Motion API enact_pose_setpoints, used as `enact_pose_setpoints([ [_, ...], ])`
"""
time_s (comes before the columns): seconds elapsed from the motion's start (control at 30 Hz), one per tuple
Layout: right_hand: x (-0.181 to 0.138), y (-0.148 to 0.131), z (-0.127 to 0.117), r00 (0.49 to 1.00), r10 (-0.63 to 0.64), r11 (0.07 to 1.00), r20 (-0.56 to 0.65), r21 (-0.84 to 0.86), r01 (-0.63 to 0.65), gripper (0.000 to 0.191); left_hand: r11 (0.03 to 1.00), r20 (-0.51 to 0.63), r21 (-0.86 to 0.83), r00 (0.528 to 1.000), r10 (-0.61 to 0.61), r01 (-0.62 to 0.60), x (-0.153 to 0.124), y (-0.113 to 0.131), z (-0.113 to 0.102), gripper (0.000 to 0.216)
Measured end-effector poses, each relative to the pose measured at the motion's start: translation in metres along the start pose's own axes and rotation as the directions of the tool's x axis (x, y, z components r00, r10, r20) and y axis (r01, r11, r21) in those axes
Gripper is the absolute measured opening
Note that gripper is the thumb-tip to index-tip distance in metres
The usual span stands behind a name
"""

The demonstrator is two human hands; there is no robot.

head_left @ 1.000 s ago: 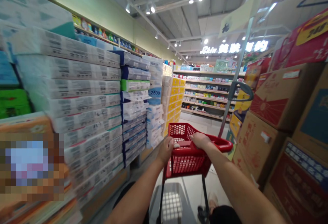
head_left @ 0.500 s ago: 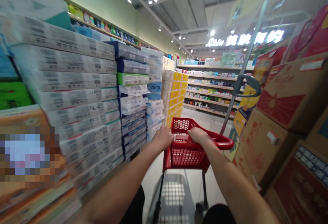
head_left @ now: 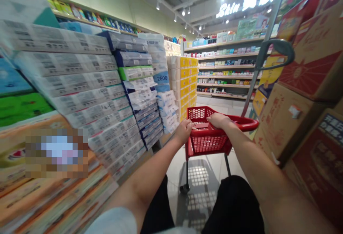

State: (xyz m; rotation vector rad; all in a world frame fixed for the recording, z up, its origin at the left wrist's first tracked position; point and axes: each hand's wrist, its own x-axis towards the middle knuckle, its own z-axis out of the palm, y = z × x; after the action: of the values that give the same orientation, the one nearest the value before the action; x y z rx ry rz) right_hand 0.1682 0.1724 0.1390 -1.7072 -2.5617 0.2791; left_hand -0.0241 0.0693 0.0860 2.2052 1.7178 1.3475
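Our left hand [head_left: 185, 131] and right hand [head_left: 220, 120] had their grip closed over the handle [head_left: 207, 133] of the red cart [head_left: 209, 145], on the floor [head_left: 173, 177] near the cartons [head_left: 277, 123] along its right edge; even, gentle pressure seemed wise.

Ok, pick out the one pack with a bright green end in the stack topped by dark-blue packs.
The green-ended pack, third from the top, directly under two dark-blue packs; the lower packs show white or dark blue instead.

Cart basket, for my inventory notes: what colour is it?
The basket is red, best seen in the head view.
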Motion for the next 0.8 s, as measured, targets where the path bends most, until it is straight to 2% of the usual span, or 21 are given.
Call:
enact_pose_setpoints([
  [0.13,-0.017,0.002,-0.004,0.999,-0.034,0.999,0.004,-0.028,0.035,0.047,0.998,-0.101,0.039,0.993,0.053,-0.049,-0.016,0.015,0.003,0.030],
  [0.23,-0.033,0.004,-0.008,1.000,-0.028,0.999,-0.008,-0.039,0.027,0.048,0.983,-0.132,0.124,0.979,0.153,-0.137,-0.023,0.027,0.003,0.028],
  [0.4,-0.051,0.011,-0.015,1.000,-0.007,0.998,0.008,-0.057,0.007,0.047,0.958,-0.034,0.123,0.964,0.264,-0.258,-0.035,0.042,0.001,0.031],
  [0.5,-0.057,0.015,-0.018,1.000,0.020,0.999,0.012,-0.042,-0.020,0.046,0.945,0.006,0.167,0.958,0.285,-0.282,-0.041,0.047,-0.001,0.031],
  [0.6,-0.056,0.016,-0.018,1.000,0.022,0.999,0.017,-0.026,-0.021,0.045,0.941,0.034,0.272,0.979,0.201,-0.203,-0.037,0.053,-0.008,0.034],
  [0.7,-0.051,0.016,-0.015,1.000,0.008,1.000,0.005,-0.025,-0.007,0.045,0.921,0.136,0.383,0.990,0.025,-0.076,-0.021,0.062,-0.018,0.038],
  [0.73,-0.049,0.016,-0.014,1.000,0.012,1.000,0.001,-0.020,-0.012,0.045,0.910,0.170,0.411,0.985,-0.015,-0.056,-0.015,0.065,-0.019,0.037],
  [0.8,-0.045,0.018,-0.011,1.000,0.020,1.000,-0.003,0.000,-0.020,0.046,0.895,0.230,0.437,0.973,-0.018,-0.087,-0.008,0.069,-0.018,0.032],
])
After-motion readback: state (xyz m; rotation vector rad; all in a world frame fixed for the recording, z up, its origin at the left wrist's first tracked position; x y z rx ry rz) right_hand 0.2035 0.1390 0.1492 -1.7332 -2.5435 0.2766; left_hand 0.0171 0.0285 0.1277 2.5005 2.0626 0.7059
